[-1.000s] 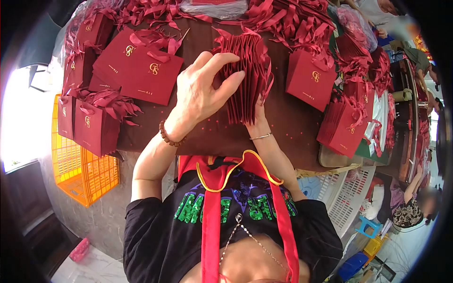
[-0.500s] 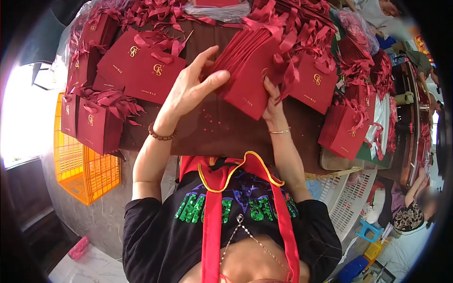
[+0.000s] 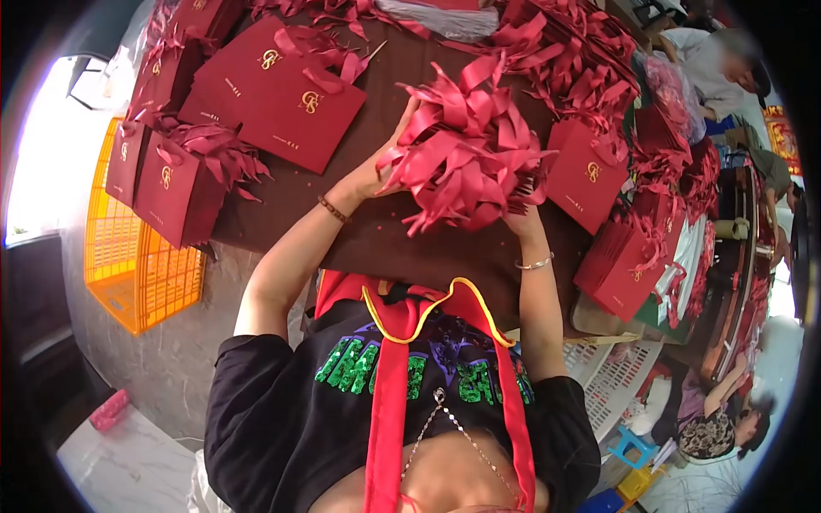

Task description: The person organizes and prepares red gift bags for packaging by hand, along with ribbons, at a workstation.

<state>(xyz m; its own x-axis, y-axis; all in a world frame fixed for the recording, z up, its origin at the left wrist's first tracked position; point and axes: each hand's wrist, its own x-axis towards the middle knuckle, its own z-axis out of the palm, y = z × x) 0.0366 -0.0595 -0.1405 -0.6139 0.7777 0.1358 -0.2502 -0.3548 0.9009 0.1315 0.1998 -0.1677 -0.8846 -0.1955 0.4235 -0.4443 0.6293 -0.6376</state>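
Both my hands hold a thick stack of dark red paper bags point(image 3: 469, 158) above the brown table point(image 3: 385, 248), turned so its bunch of red ribbon handles faces me. My left hand point(image 3: 379, 171) grips the stack's left side, with a bead bracelet on the wrist. My right hand point(image 3: 520, 221) supports the stack from the lower right and is mostly hidden behind the ribbons; a thin bangle circles that wrist.
Flat red bags with gold logos point(image 3: 286, 94) lie at the back left. Standing bags point(image 3: 167, 188) line the left edge, with more at the right point(image 3: 590, 171). An orange crate point(image 3: 137, 265) stands on the floor to the left, white baskets point(image 3: 616, 376) to the right. Other people point(image 3: 718, 60) sit beyond.
The stack went from standing on edge, fanned under my left hand, to being lifted and tipped over. Its ribbon handles now point toward me, and both hands have moved up and right.
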